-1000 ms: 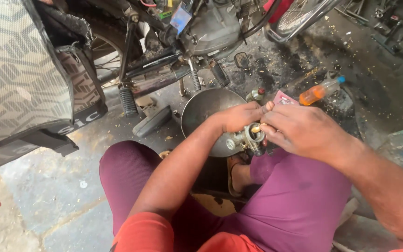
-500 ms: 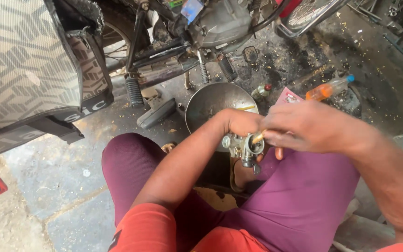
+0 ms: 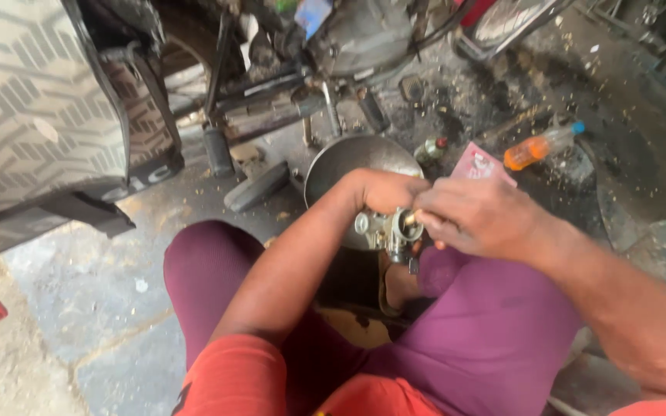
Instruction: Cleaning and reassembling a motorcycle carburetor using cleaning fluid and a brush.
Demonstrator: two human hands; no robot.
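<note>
**Q:** Hands first: what are they doing?

**A:** Both hands meet over the person's lap. The left hand (image 3: 383,192) is wrapped around a small grey metal engine part (image 3: 387,229), which looks like a carburettor, and grips it from the far side. The right hand (image 3: 475,218) lies over the part from the right, its fingertips (image 3: 425,223) pinched at the round opening on top. Whether they hold a small tool there, I cannot tell.

**Q:** Where is that part, exactly?

**A:** Held in the air between the knees, above the gap between the legs and just in front of a metal bowl.

**Q:** What is nearest the camera?

**A:** The person sits low, in an orange top (image 3: 240,381) and purple trousers (image 3: 495,339), knees spread.

**Q:** And past the hands?

**A:** A round grey metal bowl (image 3: 348,158) stands on the floor (image 3: 109,308), partly hidden behind the left hand. Just right of it are a small bottle with a red cap (image 3: 431,149) and a pink packet (image 3: 478,163). Farther right lies a plastic bottle of orange liquid with a blue cap (image 3: 537,146), on its side.

**Q:** Farthest back?

**A:** A motorcycle (image 3: 333,46), with its engine and footrests, stands over dark, oily, littered ground. At the left, a seat with a grey patterned cover (image 3: 32,100) fills the frame.
</note>
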